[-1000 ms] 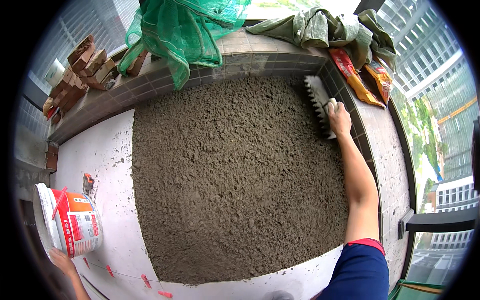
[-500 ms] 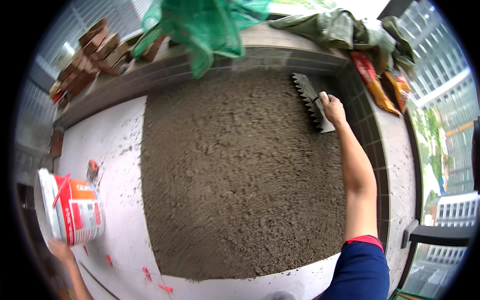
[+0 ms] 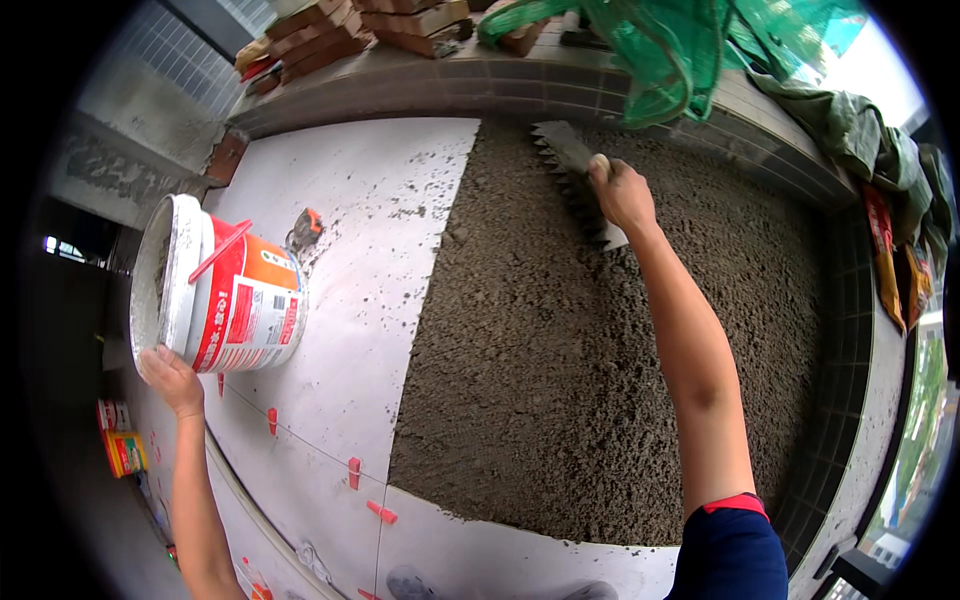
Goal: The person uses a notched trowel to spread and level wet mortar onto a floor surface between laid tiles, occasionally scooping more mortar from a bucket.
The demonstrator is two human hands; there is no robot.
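My right hand (image 3: 622,195) is closed on the handle of a notched trowel (image 3: 572,158). Its grey blade with a jagged edge lies on a bed of grey-brown mortar (image 3: 540,380), near the far left part of that bed. The handle is mostly hidden under my fingers. At the left, my left hand (image 3: 172,380) grips the rim of a white bucket (image 3: 255,320) with a red and orange label and a red handle. The bucket's mouth faces left in the picture, and grey residue shows inside. I cannot tell whether it is tilted.
White floor tiles (image 3: 340,310) with crumbs border the mortar. On them lie a small orange and dark grey object (image 3: 304,229) and several red wedges (image 3: 354,472). A low tiled wall (image 3: 540,85) carries stacked bricks (image 3: 320,40) and green netting (image 3: 665,60). Bags (image 3: 882,240) lie at right.
My view has turned left. The trowel has moved left across the mortar, from beside the right wall toward the white tiles. My left hand stays on the bucket's rim.
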